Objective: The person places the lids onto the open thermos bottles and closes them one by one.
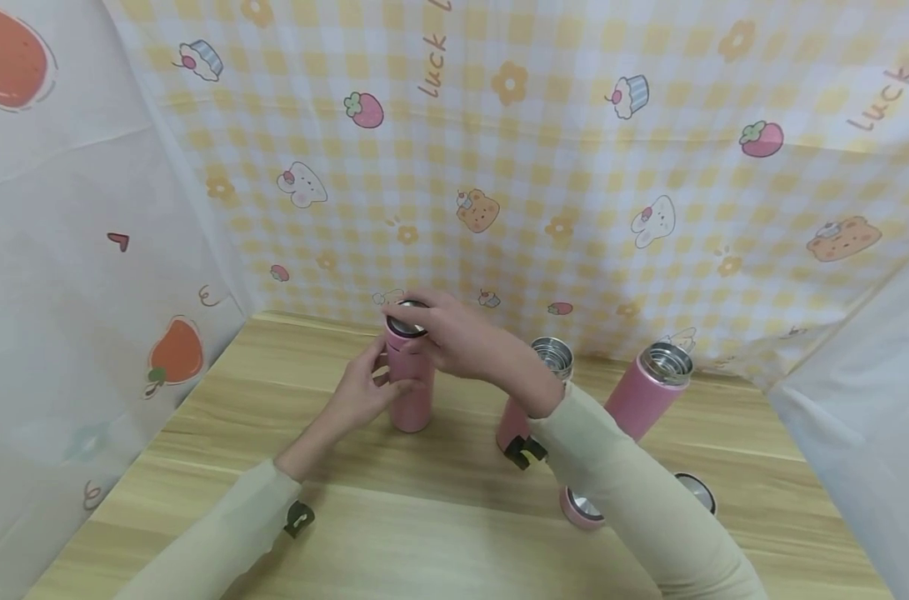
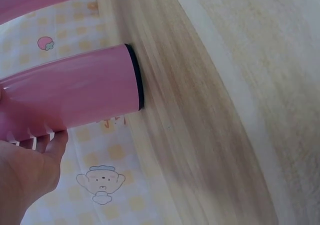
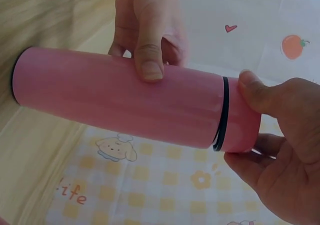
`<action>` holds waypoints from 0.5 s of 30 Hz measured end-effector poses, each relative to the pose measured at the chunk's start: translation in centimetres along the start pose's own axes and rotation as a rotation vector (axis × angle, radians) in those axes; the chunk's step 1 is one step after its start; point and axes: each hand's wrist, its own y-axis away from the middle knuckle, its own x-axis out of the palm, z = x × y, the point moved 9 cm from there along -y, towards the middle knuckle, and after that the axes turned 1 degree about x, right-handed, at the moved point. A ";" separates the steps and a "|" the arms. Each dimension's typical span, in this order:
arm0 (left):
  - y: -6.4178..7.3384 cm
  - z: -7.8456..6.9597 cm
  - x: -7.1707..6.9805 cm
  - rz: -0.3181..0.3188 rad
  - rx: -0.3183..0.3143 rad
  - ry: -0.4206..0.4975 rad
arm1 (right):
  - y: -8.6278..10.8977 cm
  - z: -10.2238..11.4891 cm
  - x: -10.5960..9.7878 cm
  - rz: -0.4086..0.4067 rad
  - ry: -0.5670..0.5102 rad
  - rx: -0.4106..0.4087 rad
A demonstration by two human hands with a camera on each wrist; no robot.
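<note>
A pink thermos bottle (image 1: 412, 404) stands upright on the wooden table, left of centre in the head view. My left hand (image 1: 360, 393) holds its body from the side, thumb across the front as seen in the right wrist view. Around the pink lid (image 3: 243, 119) at the top, my right hand (image 3: 287, 140) grips with thumb on one side and fingers on the other. The lid sits on the bottle's mouth, with a black ring and a narrow uneven gap at the seam. The left wrist view shows the bottle's black base edge (image 2: 136, 77) at the table.
Two more pink thermos bottles, one partly behind the right arm (image 1: 512, 423) and one farther right (image 1: 640, 400), stand with uncovered steel mouths. Two loose lids, a nearer one (image 1: 583, 510) and another (image 1: 698, 492), lie by the right sleeve. Patterned cloth (image 1: 424, 167) hangs behind the table.
</note>
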 end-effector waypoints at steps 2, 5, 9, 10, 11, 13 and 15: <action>0.0 0.1 0.0 0.004 -0.009 0.005 | 0.0 -0.3 0.1 0.039 -0.015 0.009; -0.1 0.1 0.0 0.007 -0.015 0.004 | 0.2 -0.7 0.3 0.113 -0.052 0.009; -0.1 0.0 -0.1 0.004 -0.020 -0.003 | 0.4 -0.8 0.2 0.198 -0.138 0.000; -0.1 -0.1 -0.1 0.005 -0.018 -0.004 | 0.4 -0.8 0.1 0.213 -0.156 0.000; -0.1 -0.1 -0.1 0.006 -0.017 -0.005 | 0.3 -0.8 0.1 0.227 -0.170 0.002; -0.1 -0.1 0.0 0.012 -0.015 -0.004 | 0.3 -0.7 0.2 0.250 -0.184 0.015; 0.0 -0.1 0.0 0.018 -0.011 -0.005 | 0.2 -0.6 0.2 0.257 -0.186 0.018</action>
